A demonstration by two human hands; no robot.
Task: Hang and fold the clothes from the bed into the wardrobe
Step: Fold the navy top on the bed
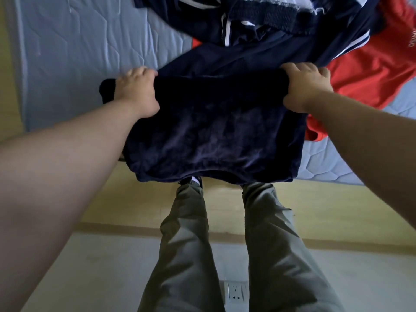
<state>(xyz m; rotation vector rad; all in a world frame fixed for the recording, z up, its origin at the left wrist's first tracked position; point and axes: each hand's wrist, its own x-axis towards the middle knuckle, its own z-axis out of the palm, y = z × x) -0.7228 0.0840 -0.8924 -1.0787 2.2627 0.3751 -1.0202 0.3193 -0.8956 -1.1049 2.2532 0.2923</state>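
A dark navy garment (213, 131) hangs over the near edge of the bed, held up by both my hands. My left hand (137, 91) grips its top left corner, and my right hand (306, 86) grips its top right corner. The cloth's lower hem droops down in front of my legs. Behind it on the mattress lies a navy jacket with white stripes and a zip (258, 28). A red garment (378, 70) is spread out to the right, partly under the navy clothes.
The light blue quilted mattress (78, 52) fills the upper left, on a yellowish wooden bed frame (326, 208). My legs in grey-green trousers (186, 244) stand on a pale floor. A white power strip (235, 291) lies between my feet.
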